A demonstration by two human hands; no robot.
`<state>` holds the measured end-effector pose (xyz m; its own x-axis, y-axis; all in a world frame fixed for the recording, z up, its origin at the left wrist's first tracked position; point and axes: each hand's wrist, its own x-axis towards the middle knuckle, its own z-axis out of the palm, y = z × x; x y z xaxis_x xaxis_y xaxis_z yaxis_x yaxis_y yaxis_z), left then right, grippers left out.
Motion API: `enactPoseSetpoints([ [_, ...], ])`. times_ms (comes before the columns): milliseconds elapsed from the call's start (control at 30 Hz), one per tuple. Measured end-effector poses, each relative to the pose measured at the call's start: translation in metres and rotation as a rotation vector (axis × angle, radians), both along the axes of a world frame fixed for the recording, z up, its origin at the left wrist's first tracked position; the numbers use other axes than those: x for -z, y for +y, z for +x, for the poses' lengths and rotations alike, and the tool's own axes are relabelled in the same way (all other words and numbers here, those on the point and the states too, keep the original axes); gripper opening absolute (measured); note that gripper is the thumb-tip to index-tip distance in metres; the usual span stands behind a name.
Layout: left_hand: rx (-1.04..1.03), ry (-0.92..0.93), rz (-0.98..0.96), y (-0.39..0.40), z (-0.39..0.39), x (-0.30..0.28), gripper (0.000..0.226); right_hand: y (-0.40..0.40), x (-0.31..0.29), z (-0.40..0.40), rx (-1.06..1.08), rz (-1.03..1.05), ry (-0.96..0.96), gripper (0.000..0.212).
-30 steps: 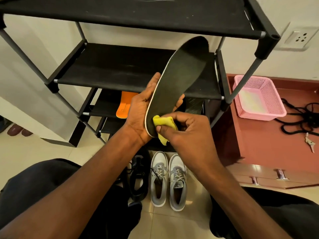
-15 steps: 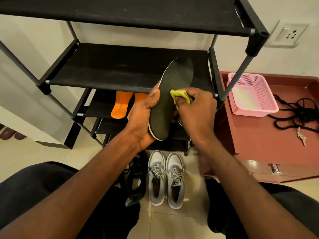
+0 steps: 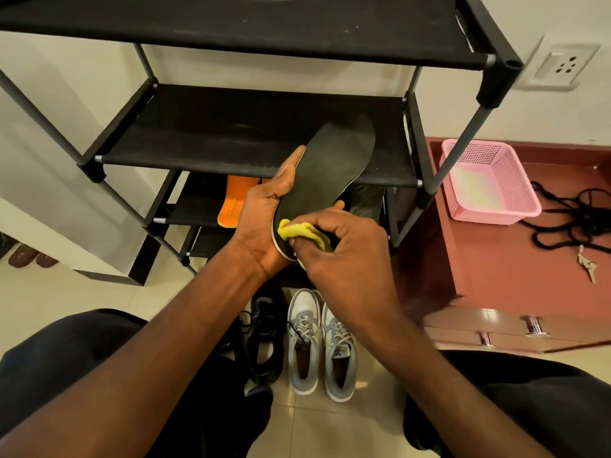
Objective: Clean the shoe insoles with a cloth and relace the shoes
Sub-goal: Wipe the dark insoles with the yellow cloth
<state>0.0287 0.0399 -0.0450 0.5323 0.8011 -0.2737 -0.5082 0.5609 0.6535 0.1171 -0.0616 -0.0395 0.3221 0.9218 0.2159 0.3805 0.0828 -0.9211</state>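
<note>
From my head camera, looking down: my left hand [image 3: 264, 223] grips the black insole [image 3: 325, 180] from behind, thumb along its left edge and fingertips showing past its right edge. The insole stands tilted, heel end low in my palm, toe end pointing up and to the right in front of the shoe rack's [image 3: 251, 150] middle shelf. A thin white rim runs round its heel.

My right hand [image 3: 344, 259] pinches a yellow cloth [image 3: 302, 233] between curled fingers and thumb, and presses it against the heel end of the insole, just beside my left palm.

On the rack's lower shelf, behind my left hand, lies an orange insole [image 3: 233, 204]. On the tiled floor below my hands stands a pair of grey and white shoes [image 3: 319, 348], laced, toes toward the rack, side by side and touching. Just left of them sits a black shoe [image 3: 266, 338], partly hidden by my left forearm.

To the right, a reddish-brown worktop [image 3: 515, 259] with drawers carries a pink basket [image 3: 489, 183], a tangle of black laces [image 3: 582, 223] beside it, and a key [image 3: 587, 267] near the laces. My dark-trousered knees frame the bottom corners.
</note>
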Motion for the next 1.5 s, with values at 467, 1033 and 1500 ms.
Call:
enactPoseSetpoints([
  [467, 0.142, 0.123, -0.005, -0.016, 0.006, -0.003, 0.048, 0.046, 0.006, 0.036, 0.231, -0.095, 0.036, 0.015],
  [1033, -0.033, 0.159, -0.075, -0.001, -0.002, 0.002, 0.063, 0.008, 0.009, 0.023, -0.156, 0.034, -0.205, 0.02],
  [1500, 0.036, 0.132, -0.059, -0.016, 0.015, 0.003, 0.038, 0.041, 0.015, 0.057, 0.145, -0.035, -0.284, 0.018],
])
